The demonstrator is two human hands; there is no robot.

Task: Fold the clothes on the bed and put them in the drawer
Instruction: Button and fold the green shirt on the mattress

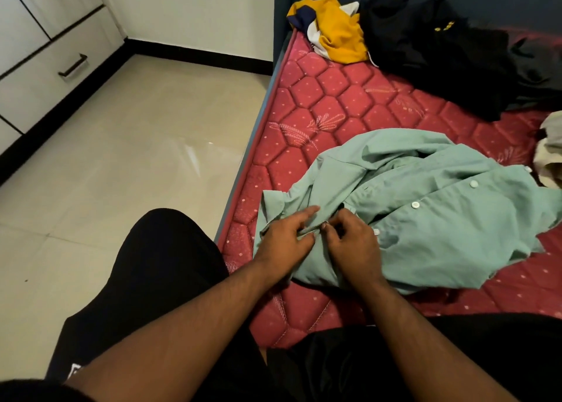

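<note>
A pale green button shirt [425,213] lies crumpled on the red quilted mattress [328,103], close to its left edge. My left hand [282,240] and my right hand [352,240] meet at the shirt's front edge near a button, and both pinch the fabric there. A yellow, white and navy garment [337,33] lies bunched at the far left corner of the bed. Beside it spreads a heap of black clothes [441,55]. The drawer [51,73] with a dark handle is shut in the white cabinet at the far left.
A cream garment [550,155] shows at the right edge of the bed. Glossy beige floor tiles [127,158] lie between the bed and the cabinet. My knee in black trousers [161,265] sits against the bed's left edge.
</note>
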